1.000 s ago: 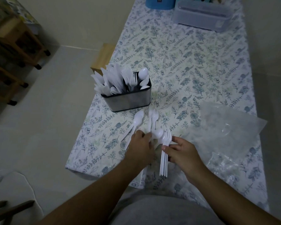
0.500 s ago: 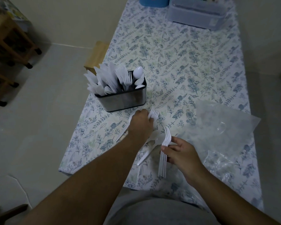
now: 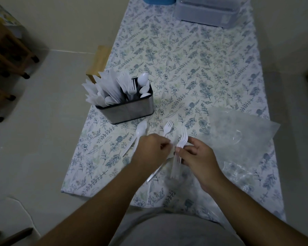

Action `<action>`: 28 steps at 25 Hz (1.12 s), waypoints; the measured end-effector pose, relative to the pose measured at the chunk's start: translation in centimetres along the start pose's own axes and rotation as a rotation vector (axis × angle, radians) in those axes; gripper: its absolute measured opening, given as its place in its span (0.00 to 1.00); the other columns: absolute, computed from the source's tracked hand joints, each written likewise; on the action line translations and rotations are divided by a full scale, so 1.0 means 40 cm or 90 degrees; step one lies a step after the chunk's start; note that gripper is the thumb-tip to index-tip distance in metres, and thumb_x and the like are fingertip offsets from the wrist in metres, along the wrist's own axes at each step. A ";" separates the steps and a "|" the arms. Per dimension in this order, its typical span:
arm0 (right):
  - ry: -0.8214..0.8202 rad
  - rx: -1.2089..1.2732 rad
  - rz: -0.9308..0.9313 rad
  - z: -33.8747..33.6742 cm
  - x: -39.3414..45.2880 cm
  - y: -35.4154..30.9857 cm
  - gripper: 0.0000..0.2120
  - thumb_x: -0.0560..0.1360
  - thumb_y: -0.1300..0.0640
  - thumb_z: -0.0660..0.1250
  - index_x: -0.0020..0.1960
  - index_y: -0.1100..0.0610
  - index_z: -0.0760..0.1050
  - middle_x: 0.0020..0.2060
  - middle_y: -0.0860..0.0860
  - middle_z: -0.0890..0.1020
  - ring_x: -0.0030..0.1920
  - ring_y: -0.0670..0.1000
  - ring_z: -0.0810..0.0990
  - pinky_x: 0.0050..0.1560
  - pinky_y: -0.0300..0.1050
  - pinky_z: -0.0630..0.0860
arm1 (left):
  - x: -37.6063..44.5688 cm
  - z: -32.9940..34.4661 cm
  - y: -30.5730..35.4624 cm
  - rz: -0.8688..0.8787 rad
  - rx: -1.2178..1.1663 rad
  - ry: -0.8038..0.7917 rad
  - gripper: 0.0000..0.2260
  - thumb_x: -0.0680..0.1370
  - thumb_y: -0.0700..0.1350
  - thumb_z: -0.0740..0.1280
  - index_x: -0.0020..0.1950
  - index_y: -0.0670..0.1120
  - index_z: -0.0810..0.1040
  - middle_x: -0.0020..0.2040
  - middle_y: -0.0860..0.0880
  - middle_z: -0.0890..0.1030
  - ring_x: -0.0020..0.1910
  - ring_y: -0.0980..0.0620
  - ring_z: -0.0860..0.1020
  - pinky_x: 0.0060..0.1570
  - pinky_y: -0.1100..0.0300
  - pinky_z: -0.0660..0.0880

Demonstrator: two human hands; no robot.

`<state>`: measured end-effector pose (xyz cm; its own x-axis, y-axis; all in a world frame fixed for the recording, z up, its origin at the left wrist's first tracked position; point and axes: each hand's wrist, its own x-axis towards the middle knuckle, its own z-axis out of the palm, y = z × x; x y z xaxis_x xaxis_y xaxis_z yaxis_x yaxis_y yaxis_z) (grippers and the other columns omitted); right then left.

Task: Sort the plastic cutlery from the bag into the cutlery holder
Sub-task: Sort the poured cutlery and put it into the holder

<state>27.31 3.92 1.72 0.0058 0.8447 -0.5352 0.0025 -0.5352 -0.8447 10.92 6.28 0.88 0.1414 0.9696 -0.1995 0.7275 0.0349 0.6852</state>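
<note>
A metal cutlery holder point(image 3: 132, 111) stands on the floral tablecloth point(image 3: 194, 71), packed with white knives, forks and spoons. My right hand point(image 3: 196, 157) grips a bundle of white forks point(image 3: 180, 148), tines pointing away from me. My left hand point(image 3: 152, 150) is right beside it, fingers pinched on a white fork that is mostly hidden against the bundle. One loose fork point(image 3: 168, 126) and one spoon point(image 3: 140, 130) lie between my hands and the holder. Another utensil's handle point(image 3: 156, 172) sticks out from under my left hand. The clear plastic bag point(image 3: 238, 137) lies crumpled at the right.
A grey lidded box point(image 3: 208, 15) and a blue container point(image 3: 156, 0) sit at the table's far end. A wooden stool point(image 3: 100, 59) stands behind the holder by the left table edge. A wooden rack point(image 3: 7, 50) is on the floor at the left.
My left hand reached out to the two loose forks near the holder, then drew back to the bundle in my right hand. One loose fork now lies there instead of two.
</note>
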 end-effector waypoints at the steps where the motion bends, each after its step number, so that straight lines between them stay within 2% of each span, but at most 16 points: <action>1: -0.009 -0.006 -0.004 0.008 0.003 -0.001 0.19 0.76 0.64 0.73 0.64 0.52 0.79 0.43 0.53 0.89 0.46 0.52 0.88 0.50 0.49 0.84 | -0.016 0.004 0.010 -0.002 -0.025 -0.041 0.12 0.79 0.41 0.66 0.38 0.49 0.84 0.32 0.53 0.80 0.29 0.59 0.76 0.33 0.65 0.71; 4: -0.029 -0.014 0.008 0.021 0.005 0.005 0.18 0.75 0.65 0.74 0.63 0.53 0.81 0.43 0.55 0.88 0.44 0.52 0.88 0.45 0.44 0.84 | -0.015 0.011 0.007 -0.082 -0.117 -0.079 0.12 0.80 0.38 0.63 0.45 0.47 0.85 0.36 0.52 0.81 0.38 0.54 0.81 0.42 0.58 0.78; 6: -0.041 -0.005 0.030 0.019 0.002 0.011 0.17 0.75 0.65 0.74 0.62 0.55 0.81 0.44 0.55 0.89 0.45 0.53 0.88 0.45 0.45 0.84 | -0.006 0.008 0.009 -0.113 -0.137 -0.078 0.11 0.79 0.39 0.63 0.50 0.47 0.86 0.40 0.53 0.83 0.40 0.54 0.82 0.45 0.56 0.81; 9: -0.007 -0.003 0.039 0.008 -0.004 0.024 0.13 0.75 0.65 0.74 0.58 0.53 0.83 0.43 0.56 0.89 0.48 0.59 0.88 0.51 0.57 0.85 | 0.000 0.000 0.039 -0.065 -0.060 -0.164 0.13 0.79 0.39 0.62 0.51 0.48 0.86 0.44 0.52 0.84 0.41 0.58 0.79 0.42 0.62 0.77; 11: 0.025 -0.013 0.039 -0.005 -0.006 0.028 0.12 0.74 0.64 0.75 0.53 0.50 0.84 0.41 0.57 0.88 0.49 0.64 0.86 0.54 0.65 0.82 | 0.022 -0.002 0.054 -0.046 -0.046 -0.178 0.12 0.79 0.40 0.63 0.53 0.45 0.86 0.49 0.50 0.85 0.45 0.56 0.80 0.47 0.62 0.77; 13: 0.039 -0.001 0.046 -0.016 -0.007 0.025 0.13 0.74 0.65 0.74 0.51 0.49 0.85 0.41 0.57 0.88 0.48 0.63 0.86 0.54 0.65 0.82 | 0.068 0.005 0.059 -0.052 -0.045 -0.113 0.10 0.78 0.40 0.65 0.52 0.44 0.86 0.49 0.47 0.86 0.42 0.52 0.82 0.46 0.59 0.80; 15: 0.049 0.012 0.057 -0.024 -0.014 0.016 0.14 0.74 0.66 0.73 0.52 0.47 0.83 0.41 0.53 0.89 0.45 0.56 0.88 0.54 0.58 0.84 | 0.134 0.016 0.032 -0.125 -0.044 0.017 0.08 0.78 0.41 0.67 0.55 0.44 0.83 0.49 0.46 0.85 0.40 0.53 0.79 0.43 0.60 0.77; 16: 0.055 0.011 0.059 -0.030 -0.020 0.016 0.15 0.74 0.66 0.73 0.53 0.48 0.83 0.41 0.52 0.89 0.45 0.54 0.88 0.54 0.57 0.84 | 0.164 0.021 0.016 -0.174 -0.030 0.044 0.07 0.78 0.42 0.68 0.55 0.43 0.81 0.49 0.46 0.84 0.42 0.52 0.79 0.44 0.60 0.75; 18: 0.065 0.005 0.059 -0.041 -0.027 0.018 0.17 0.74 0.66 0.73 0.59 0.51 0.82 0.41 0.52 0.89 0.46 0.55 0.88 0.55 0.58 0.84 | 0.204 0.030 -0.009 -0.216 0.059 -0.002 0.08 0.78 0.45 0.70 0.51 0.41 0.80 0.48 0.44 0.83 0.47 0.47 0.80 0.46 0.59 0.76; 20: 0.070 0.006 0.060 -0.055 -0.031 0.023 0.21 0.75 0.66 0.73 0.65 0.51 0.79 0.41 0.53 0.89 0.46 0.55 0.88 0.55 0.59 0.83 | 0.214 0.037 -0.011 -0.192 0.080 -0.027 0.07 0.77 0.45 0.71 0.47 0.41 0.81 0.45 0.44 0.84 0.48 0.45 0.82 0.47 0.58 0.76; 23: 0.068 0.010 0.043 -0.066 -0.027 0.011 0.27 0.75 0.66 0.72 0.72 0.49 0.74 0.41 0.54 0.89 0.46 0.53 0.88 0.55 0.56 0.84 | 0.168 0.016 0.042 -0.126 -0.021 0.024 0.05 0.76 0.44 0.73 0.50 0.44 0.84 0.42 0.49 0.85 0.43 0.51 0.83 0.46 0.61 0.79; 25: 0.061 0.013 0.015 -0.065 -0.020 -0.006 0.27 0.76 0.66 0.72 0.70 0.47 0.75 0.41 0.53 0.89 0.46 0.53 0.88 0.53 0.53 0.84 | 0.109 0.009 0.086 -0.058 -0.043 0.042 0.06 0.76 0.45 0.74 0.51 0.45 0.86 0.43 0.52 0.86 0.41 0.54 0.83 0.47 0.62 0.79; 28: 0.023 0.017 -0.028 -0.043 -0.012 -0.022 0.22 0.76 0.65 0.73 0.63 0.42 0.80 0.43 0.58 0.88 0.50 0.59 0.87 0.55 0.59 0.83 | 0.016 0.003 0.128 -0.001 -0.018 0.035 0.07 0.78 0.45 0.70 0.42 0.46 0.86 0.35 0.51 0.84 0.35 0.55 0.80 0.37 0.64 0.73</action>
<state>29.03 3.96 2.72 0.0425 0.8662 -0.4978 -0.0225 -0.4973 -0.8673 14.84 7.06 4.17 0.1025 0.9815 -0.1615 0.7083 0.0420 0.7046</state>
